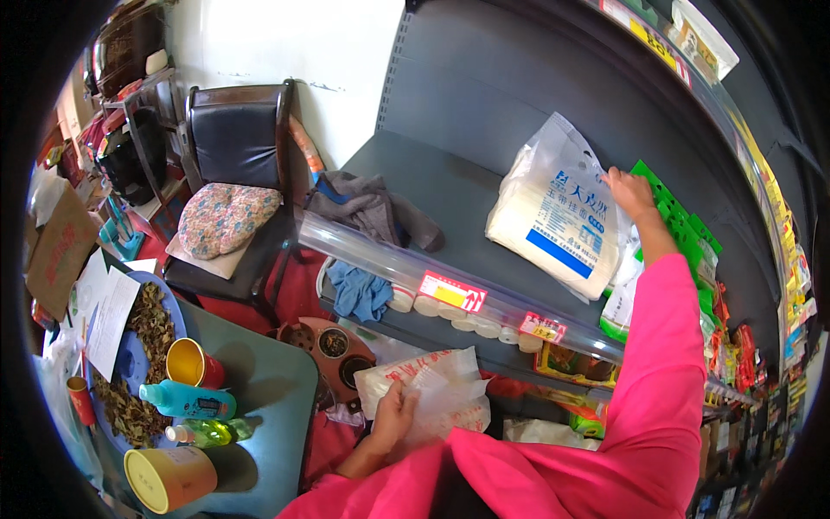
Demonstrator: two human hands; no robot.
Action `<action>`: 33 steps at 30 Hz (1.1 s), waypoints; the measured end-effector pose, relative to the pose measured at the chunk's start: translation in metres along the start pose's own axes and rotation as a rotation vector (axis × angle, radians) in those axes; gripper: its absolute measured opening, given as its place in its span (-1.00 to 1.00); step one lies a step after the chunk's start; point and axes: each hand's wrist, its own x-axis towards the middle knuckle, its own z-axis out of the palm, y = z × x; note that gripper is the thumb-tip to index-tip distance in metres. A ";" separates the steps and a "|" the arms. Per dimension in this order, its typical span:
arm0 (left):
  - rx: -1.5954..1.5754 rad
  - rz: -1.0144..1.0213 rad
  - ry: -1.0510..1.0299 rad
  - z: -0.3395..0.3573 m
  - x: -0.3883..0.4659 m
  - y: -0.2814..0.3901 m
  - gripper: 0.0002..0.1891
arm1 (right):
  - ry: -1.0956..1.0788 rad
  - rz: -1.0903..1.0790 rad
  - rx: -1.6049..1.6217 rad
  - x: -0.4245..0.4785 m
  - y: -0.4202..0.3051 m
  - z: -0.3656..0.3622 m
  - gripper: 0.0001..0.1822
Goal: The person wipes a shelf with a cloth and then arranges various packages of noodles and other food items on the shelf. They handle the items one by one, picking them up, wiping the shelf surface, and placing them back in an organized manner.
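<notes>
My right hand [632,191] grips the upper right edge of a plastic bag of dried noodles [551,220], which is tilted over the grey metal shelf [447,168]. Low in front of me, my left hand [394,412] holds a translucent package with red print [441,396], its wrapping crinkled. Right beside the noodle bag, green-and-white plastic packets [626,292] stand on the same shelf, partly behind my right sleeve. A grey cloth garment [363,204] lies at the shelf's left end.
A clear price rail [382,256] runs along the shelf's front. At left stand a black chair [237,136] with a floral cushion [227,217] and a table [272,383] bearing a blue tray of dried leaves [152,318], bottles and a yellow canister [172,477]. A blue cloth [360,289] sits below the rail.
</notes>
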 end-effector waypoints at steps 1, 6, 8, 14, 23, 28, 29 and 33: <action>0.004 0.003 -0.009 0.000 0.001 -0.001 -0.81 | -0.006 0.006 -0.036 -0.001 0.006 0.003 -0.64; 0.027 0.024 -0.033 0.005 0.000 0.011 -0.83 | 0.042 0.233 -0.032 0.011 -0.019 -0.044 -0.60; 0.074 0.013 -0.016 0.003 -0.002 0.007 -0.83 | 0.167 0.108 0.163 0.004 -0.078 -0.077 -0.46; 0.061 -0.003 -0.008 0.007 -0.001 -0.003 -0.80 | 0.059 -0.464 0.428 -0.054 -0.173 -0.099 -0.31; 0.105 -0.026 -0.017 0.007 -0.001 0.006 -0.88 | 0.261 -0.429 0.735 -0.050 -0.226 -0.113 -0.50; 0.056 0.034 -0.029 0.011 -0.004 0.004 -0.88 | 0.343 -0.295 1.126 0.025 -0.301 -0.131 -0.47; 0.108 0.022 -0.046 0.012 -0.004 0.008 -0.85 | 0.300 -0.282 1.103 0.040 -0.318 -0.123 -0.42; 0.115 0.033 -0.011 0.003 -0.004 0.000 -0.77 | -0.020 -0.482 1.390 0.080 -0.356 -0.117 -0.56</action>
